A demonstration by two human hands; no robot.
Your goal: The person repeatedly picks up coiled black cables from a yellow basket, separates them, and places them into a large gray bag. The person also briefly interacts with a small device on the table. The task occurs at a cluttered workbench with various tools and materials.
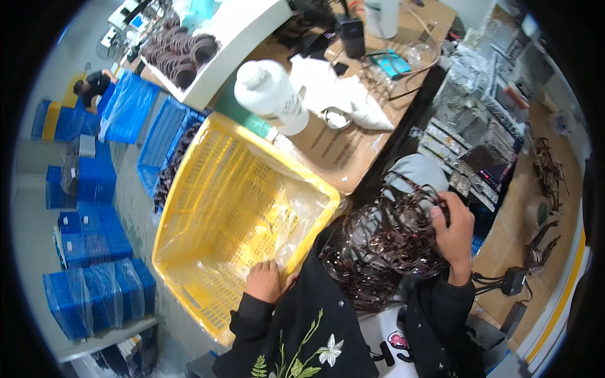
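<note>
My left hand point(268, 281) is closed over the near right rim of a yellow plastic basket point(169, 233), where a clear plastic liner point(296, 234) lies along the inside wall. A large bundle of glossy dark brown curved strips point(381, 249), shaped like thin headbands, rests against my front to the right of the basket. My right hand point(455, 228) curls round the bundle's right side, with thumb and fingers on several of the strips. Part of its grip is hidden behind the strips. A grey rounded pad point(419, 171) shows just beyond the bundle.
Beyond the basket, a cardboard-covered bench holds a white bottle point(271, 94), a white cloth point(343, 94) and a small metal cup point(336, 118). A machine point(466, 138) stands to the right. Blue crates point(101, 296) line the left, where another person point(94, 87) works far off.
</note>
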